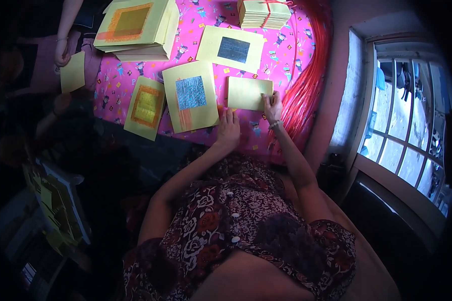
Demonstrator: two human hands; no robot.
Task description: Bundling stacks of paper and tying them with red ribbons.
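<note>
My right hand grips the right end of a small yellow paper pad or folded sheet, thumb on top, near the table's front edge. Whether it is one sheet or several I cannot tell. My left hand rests at the table edge with its fingers stretched out, holding nothing. Just beyond its fingers is the corner of a yellow sheet bearing a blue-silver rectangle and reddish streaks. To the left lies a narrower yellow sheet with a gold, orange-bordered rectangle. Behind these, another yellow sheet carries a dark rectangle.
A tall stack of yellow sheets stands at the far left of the pink patterned tablecloth. A red-tied bundle sits at the back. Long red strands hang along the right. Another person's hand holds a yellow sheet at left.
</note>
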